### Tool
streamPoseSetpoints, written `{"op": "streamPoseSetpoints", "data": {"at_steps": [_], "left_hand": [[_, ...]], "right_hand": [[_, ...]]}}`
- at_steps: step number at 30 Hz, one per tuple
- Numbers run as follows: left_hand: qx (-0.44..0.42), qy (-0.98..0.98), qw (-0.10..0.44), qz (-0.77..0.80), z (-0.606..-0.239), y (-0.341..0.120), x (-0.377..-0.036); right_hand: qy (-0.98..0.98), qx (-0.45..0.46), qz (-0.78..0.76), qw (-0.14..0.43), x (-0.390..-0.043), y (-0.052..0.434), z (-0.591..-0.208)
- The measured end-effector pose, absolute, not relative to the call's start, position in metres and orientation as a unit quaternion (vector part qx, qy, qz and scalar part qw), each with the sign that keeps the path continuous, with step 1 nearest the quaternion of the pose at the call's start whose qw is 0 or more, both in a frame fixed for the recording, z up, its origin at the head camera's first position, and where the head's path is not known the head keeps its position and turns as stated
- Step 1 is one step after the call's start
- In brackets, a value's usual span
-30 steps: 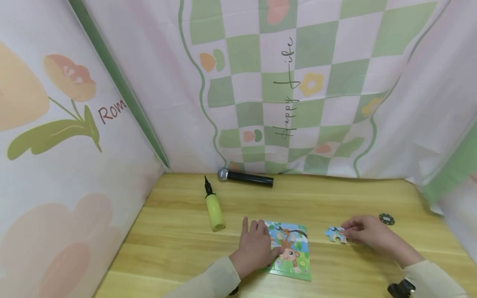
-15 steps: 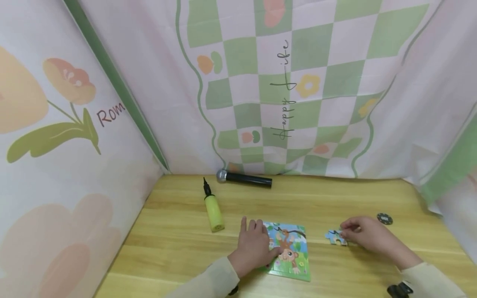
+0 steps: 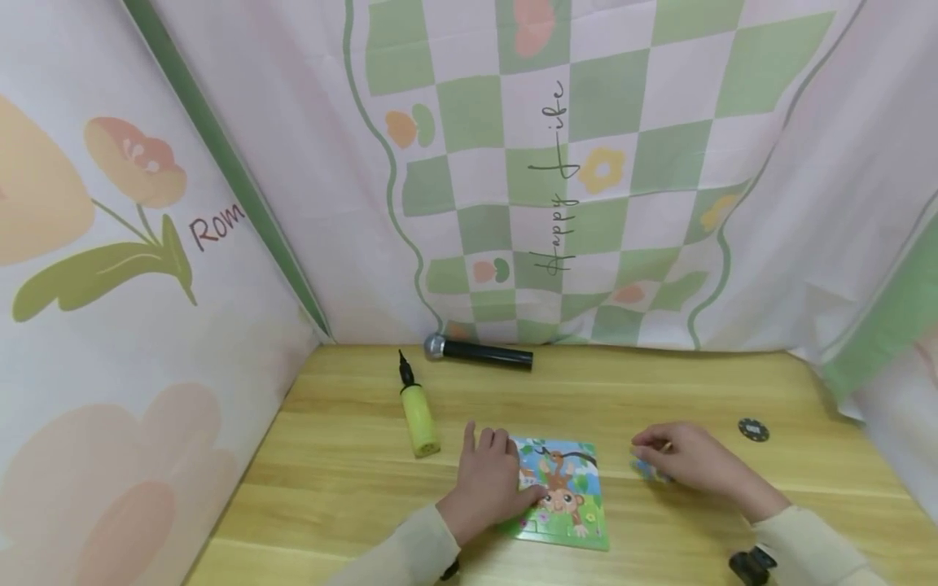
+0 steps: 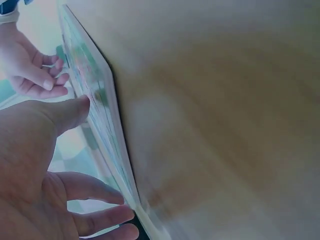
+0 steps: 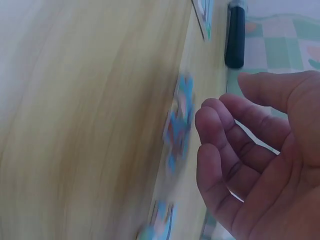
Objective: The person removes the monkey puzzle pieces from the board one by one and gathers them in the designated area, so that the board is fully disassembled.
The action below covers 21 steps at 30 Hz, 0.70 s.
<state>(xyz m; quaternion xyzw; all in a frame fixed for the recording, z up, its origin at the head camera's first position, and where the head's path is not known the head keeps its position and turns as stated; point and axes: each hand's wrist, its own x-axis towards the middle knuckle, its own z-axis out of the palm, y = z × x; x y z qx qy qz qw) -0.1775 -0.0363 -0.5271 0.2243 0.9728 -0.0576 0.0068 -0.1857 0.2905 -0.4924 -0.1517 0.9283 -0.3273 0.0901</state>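
Left hand (image 3: pixel 485 482): grip slack, on the left side of the monkey puzzle (image 3: pixel 575 480). Right hand (image 3: pixel 689 457): at loose puzzle pieces (image 5: pixel 178 127), can't tell if grip has one.

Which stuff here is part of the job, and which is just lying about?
Likely the job:
- flat rectangular puzzle with a brown monkey picture, at the left hand
- small, mostly blue printed jigsaw pieces, by the right hand

Apparently just lying about:
- yellow-green cylindrical pump with black pointed nozzle
- black stick microphone with silver round head
- round black chip with pale markings
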Motion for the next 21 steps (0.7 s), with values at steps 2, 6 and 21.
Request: {"op": "streamPoseSetpoints", "data": {"at_steps": [2,6,21], "left_hand": [[0.222,0.974,0.006,-0.049,-0.527,-0.042,-0.178],[0.214,0.976,0.019,-0.044,-0.526,-0.049,-0.177],[0.229,0.969,0.023,-0.090,-0.524,-0.056,-0.176]], "right_hand": [[0.924,-0.170,-0.331,0.091,-0.188,0.278,-0.493],[0.908,-0.211,-0.348,0.099,-0.192,0.248,-0.492],[0.894,-0.315,-0.309,0.075,-0.206,0.156,-0.509]]}}
